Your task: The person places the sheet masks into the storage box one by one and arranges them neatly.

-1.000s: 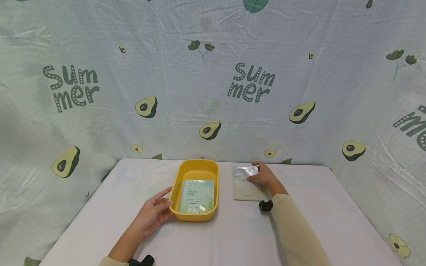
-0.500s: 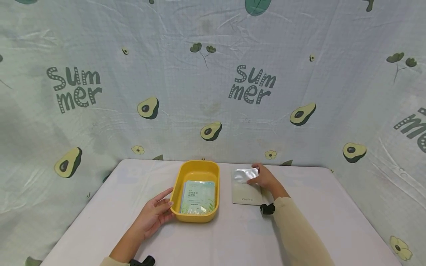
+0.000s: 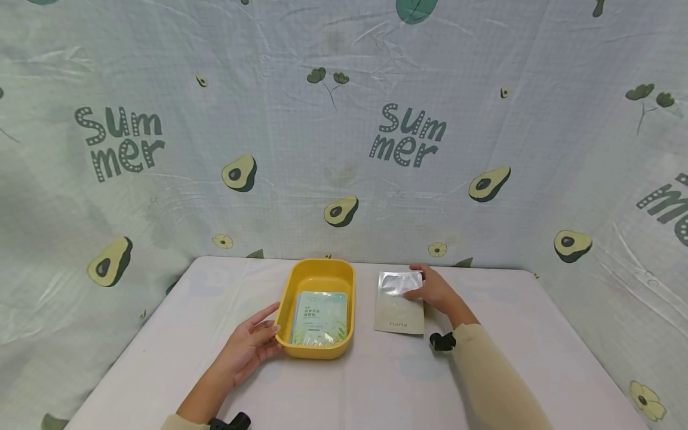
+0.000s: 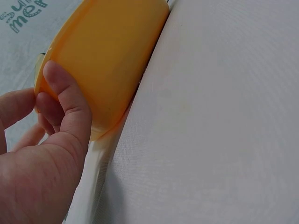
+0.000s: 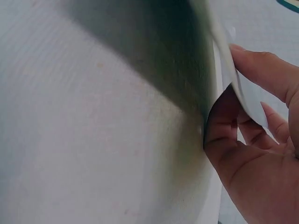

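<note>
A yellow plastic tray (image 3: 317, 353) with raised walls stands on the table, holding a pale green packet (image 3: 321, 319) with leaf prints and a bluish edge showing under it. My left hand (image 3: 248, 351) pinches the tray's left rim near its front corner; the left wrist view has the thumb against the wall (image 4: 103, 56). To the right, a flat cream packet (image 3: 398, 312) with a silver top band is held at its right edge by my right hand (image 3: 438, 292). In the right wrist view the packet (image 5: 223, 51) tilts edge-on between thumb and fingers, casting a shadow on the table.
A white cloth covers the table (image 3: 371, 388). Behind it and at both sides hangs a pale curtain (image 3: 290, 137) printed with avocados and lettering. Dark wrist cameras sit on both wrists, the right one (image 3: 442, 342) close over the cloth.
My right hand has shifted slightly right and towards me, and the cream packet has moved with it, its lower end now nearer me. My left hand stays on the tray.
</note>
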A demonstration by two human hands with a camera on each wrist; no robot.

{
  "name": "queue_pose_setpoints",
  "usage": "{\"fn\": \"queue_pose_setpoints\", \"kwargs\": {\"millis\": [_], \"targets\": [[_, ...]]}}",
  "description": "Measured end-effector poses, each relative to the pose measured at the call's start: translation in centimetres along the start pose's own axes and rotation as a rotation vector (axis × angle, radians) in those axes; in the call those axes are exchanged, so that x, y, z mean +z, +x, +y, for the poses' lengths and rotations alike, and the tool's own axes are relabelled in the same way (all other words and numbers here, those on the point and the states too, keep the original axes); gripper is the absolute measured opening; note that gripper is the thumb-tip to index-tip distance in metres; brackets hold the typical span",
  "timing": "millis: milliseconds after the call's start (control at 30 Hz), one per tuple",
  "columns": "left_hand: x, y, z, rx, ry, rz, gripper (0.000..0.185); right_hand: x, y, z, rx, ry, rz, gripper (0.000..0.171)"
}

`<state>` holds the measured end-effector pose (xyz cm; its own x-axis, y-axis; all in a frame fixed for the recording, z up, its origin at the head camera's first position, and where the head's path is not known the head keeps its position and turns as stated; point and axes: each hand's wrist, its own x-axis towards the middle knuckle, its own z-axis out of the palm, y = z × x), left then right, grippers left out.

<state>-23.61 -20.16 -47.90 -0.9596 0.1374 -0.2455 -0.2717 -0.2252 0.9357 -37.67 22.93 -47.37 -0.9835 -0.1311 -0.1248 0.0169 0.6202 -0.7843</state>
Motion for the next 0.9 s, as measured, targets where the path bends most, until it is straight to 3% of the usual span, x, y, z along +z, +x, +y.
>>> {"fn": "queue_pose_setpoints", "kwargs": {"millis": [500,900], "targets": [[0.0,-0.1,0.0,0.005,-0.005,-0.017,0.068,-0.1,-1.1,0.7,-0.002,0.12,0.025,0.077],[-0.1,0.0,0.0,0.004,-0.008,-0.023,0.068,0.5,-2.2,0.6,0.016,0.258,-0.021,0.076]]}}
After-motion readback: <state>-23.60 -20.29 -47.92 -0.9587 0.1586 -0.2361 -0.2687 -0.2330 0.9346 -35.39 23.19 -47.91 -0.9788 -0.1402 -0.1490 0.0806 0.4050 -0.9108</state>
